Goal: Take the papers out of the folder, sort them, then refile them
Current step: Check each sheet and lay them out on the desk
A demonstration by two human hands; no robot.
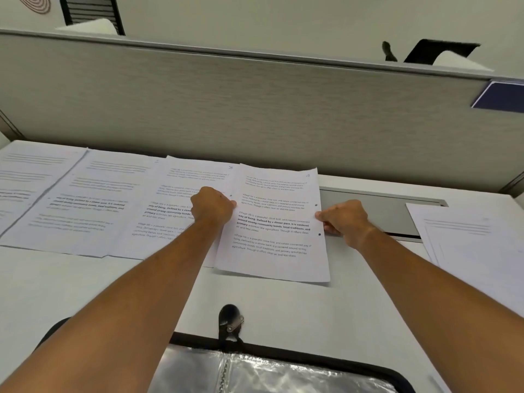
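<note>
A printed sheet marked 4 (276, 236) lies on the white desk, fourth in a row of overlapping pages. My left hand (211, 207) pinches its left edge and my right hand (344, 219) pinches its right edge, by the punch holes. To its left lie the sheet marked 3 (181, 194), another page (99, 199) and a further one (25, 180). The open folder (272, 370), black-rimmed with clear plastic sleeves and a metal clip, sits at the desk's near edge, partly under my forearms.
A small stack of papers (465, 236) lies at the right. A grey cable-tray slot (382, 211) runs along the back of the desk. A grey fabric partition (255, 109) closes off the far side.
</note>
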